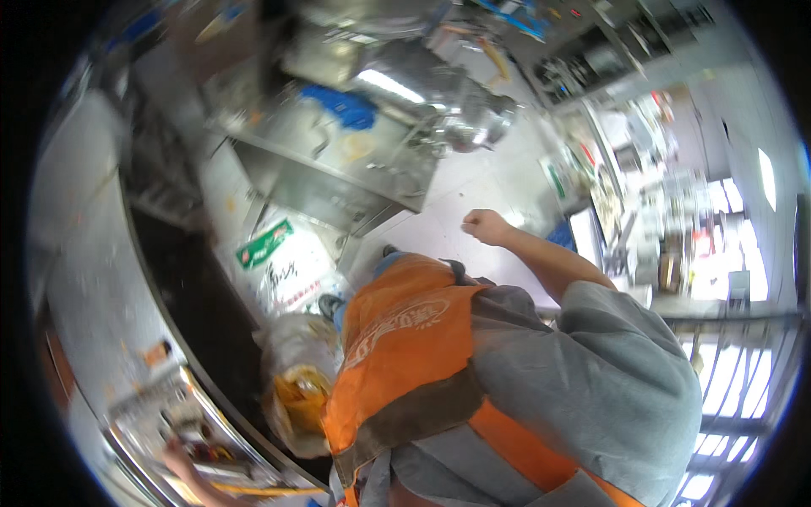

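My right hand [486, 226] hangs out over the pale floor with its fingers curled into a loose fist, and nothing shows in it. At the lower left, my left hand [177, 460] reaches over a steel-rimmed tray [193, 384] set in the counter. Small round containers and dark items [198, 431] lie in that tray, too blurred to name. The left fingers are smeared, so whether they grip anything cannot be made out. A small brown object [157, 353] sits on the counter just beyond the tray.
A steel counter [93, 245] runs along my left. By my feet are a white sack with a green band [283, 262] and a plastic bag with yellow contents [302, 397]. Ahead stands a steel table [296, 182] bearing a blue cloth-like item [342, 107]. Packed shelves [667, 220] line the right.
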Available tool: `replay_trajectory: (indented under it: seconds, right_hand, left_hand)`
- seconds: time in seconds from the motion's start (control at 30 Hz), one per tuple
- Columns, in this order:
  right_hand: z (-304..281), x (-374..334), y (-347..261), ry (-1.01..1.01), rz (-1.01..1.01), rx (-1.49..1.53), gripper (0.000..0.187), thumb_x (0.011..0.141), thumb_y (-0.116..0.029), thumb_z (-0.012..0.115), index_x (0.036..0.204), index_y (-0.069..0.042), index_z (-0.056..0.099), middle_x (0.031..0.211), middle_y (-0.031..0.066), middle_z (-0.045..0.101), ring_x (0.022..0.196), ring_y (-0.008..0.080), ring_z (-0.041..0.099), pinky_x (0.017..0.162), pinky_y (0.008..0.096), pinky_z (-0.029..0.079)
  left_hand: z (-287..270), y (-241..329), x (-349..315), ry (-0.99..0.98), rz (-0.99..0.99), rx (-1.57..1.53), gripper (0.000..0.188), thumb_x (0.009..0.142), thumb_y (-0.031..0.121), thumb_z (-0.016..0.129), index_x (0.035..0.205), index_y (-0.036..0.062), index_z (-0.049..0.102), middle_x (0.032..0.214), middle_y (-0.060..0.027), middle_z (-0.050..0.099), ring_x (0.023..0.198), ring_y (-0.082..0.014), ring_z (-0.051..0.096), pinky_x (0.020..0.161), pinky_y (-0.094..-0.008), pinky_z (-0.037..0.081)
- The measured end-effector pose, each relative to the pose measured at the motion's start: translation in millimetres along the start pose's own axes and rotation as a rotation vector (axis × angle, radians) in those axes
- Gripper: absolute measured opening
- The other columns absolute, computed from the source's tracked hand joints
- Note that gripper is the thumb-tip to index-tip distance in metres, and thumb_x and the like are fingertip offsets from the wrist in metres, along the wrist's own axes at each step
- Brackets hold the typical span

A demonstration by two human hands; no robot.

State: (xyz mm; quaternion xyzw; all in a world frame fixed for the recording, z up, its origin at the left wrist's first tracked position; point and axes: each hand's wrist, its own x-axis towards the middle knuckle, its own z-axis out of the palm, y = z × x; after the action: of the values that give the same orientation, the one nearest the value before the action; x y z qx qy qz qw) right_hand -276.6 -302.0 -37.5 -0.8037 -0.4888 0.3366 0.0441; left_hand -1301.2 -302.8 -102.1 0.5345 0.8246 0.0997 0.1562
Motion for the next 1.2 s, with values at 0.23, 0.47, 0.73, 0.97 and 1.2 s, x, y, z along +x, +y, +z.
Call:
replay_trajectory:
  seconds: [0.23, 0.47, 0.73, 0.97, 1.2]
  right_hand:
    - [8.7, -21.3, 45.1, -0.005, 0.177, -0.021, 0.037, 0.085, -0.037, 0.065, 0.101, -0.004, 0.068, 0.095, 0.0152, 0.071, 0.091, 0.0302, 0.067, 0.082, 0.0401, 0.052]
    - [7.0, -16.6, 135.0, -0.023, 0.253, 0.015, 0.039, 0.084, -0.039, 0.067, 0.102, -0.005, 0.069, 0.095, 0.0154, 0.071, 0.093, 0.0313, 0.067, 0.082, 0.0414, 0.053]
    - [-28.5, 80.0, 234.8, -0.054, 0.221, 0.122, 0.038, 0.086, -0.038, 0.066, 0.105, -0.006, 0.069, 0.098, 0.0153, 0.071, 0.091, 0.0305, 0.067, 0.083, 0.0409, 0.053]
    - [-112.2, 209.3, 261.7, 0.274, -0.031, 0.69, 0.031, 0.097, -0.02, 0.059, 0.123, -0.005, 0.064, 0.102, 0.0097, 0.071, 0.088, 0.0152, 0.066, 0.08, 0.0295, 0.052]
    - [-201.6, 308.5, 202.1, 0.229, -0.301, 1.04, 0.04, 0.094, -0.029, 0.065, 0.129, -0.01, 0.062, 0.113, 0.0099, 0.068, 0.1, 0.0173, 0.065, 0.089, 0.0303, 0.051]
  left_hand:
    - [12.7, -3.4, 34.3, -0.176, -0.162, 0.491, 0.036, 0.095, 0.033, 0.06, 0.101, -0.0007, 0.072, 0.088, -0.0178, 0.072, 0.081, -0.0294, 0.069, 0.073, -0.042, 0.052]
    - [-1.5, 101.5, -4.8, 0.046, -0.166, 0.45, 0.037, 0.096, 0.035, 0.059, 0.106, 0.0015, 0.072, 0.093, -0.0171, 0.073, 0.085, -0.0298, 0.07, 0.075, -0.0418, 0.053]
    - [-25.3, 294.0, -100.9, 0.392, -0.055, 0.311, 0.04, 0.098, 0.039, 0.056, 0.118, 0.0078, 0.07, 0.109, -0.0144, 0.072, 0.099, -0.0313, 0.07, 0.081, -0.0408, 0.055]
    - [75.6, 502.7, -245.9, 0.386, -0.355, 0.096, 0.04, 0.096, 0.035, 0.062, 0.12, 0.0036, 0.067, 0.113, -0.0125, 0.071, 0.091, -0.0247, 0.069, 0.07, -0.0366, 0.056]
    - [84.3, 600.0, -309.1, 0.205, -0.403, -0.155, 0.031, 0.093, 0.019, 0.065, 0.118, 0.0007, 0.065, 0.099, -0.0043, 0.069, 0.065, -0.0104, 0.058, 0.046, -0.0243, 0.044]
